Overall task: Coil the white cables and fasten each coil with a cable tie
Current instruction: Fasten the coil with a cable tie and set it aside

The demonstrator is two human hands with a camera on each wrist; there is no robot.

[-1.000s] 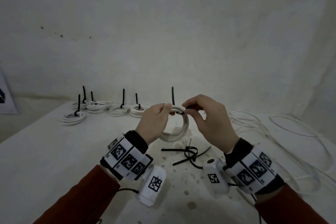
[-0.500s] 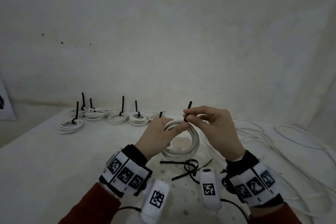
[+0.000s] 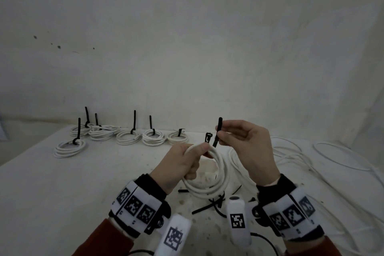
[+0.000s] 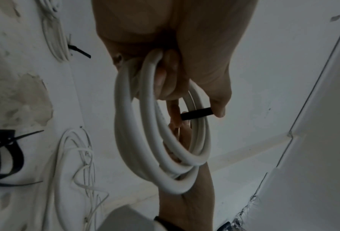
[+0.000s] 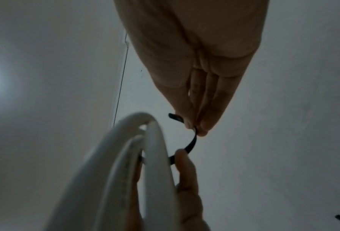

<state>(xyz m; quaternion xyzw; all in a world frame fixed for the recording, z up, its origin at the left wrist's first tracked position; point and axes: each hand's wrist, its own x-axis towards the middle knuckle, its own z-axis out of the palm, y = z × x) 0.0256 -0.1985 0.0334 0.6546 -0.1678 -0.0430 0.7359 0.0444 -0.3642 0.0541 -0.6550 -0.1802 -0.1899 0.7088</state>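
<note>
While left hand (image 3: 180,162) grips coil (image 3: 209,181), right hand (image 3: 247,147) pinches tie (image 3: 217,132).

No readable text, only coded wristband (image 3: 135,206) squares.

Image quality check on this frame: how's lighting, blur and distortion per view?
Head view: dim, flat light, wide-angle bowing at the table edges, coil and cable tie readable. Left wrist: left hand underexposed and soft, coil sharper, strong stretch. Right wrist: darkest, right hand shadowed, near coil blurred, tie a silhouette.
</note>
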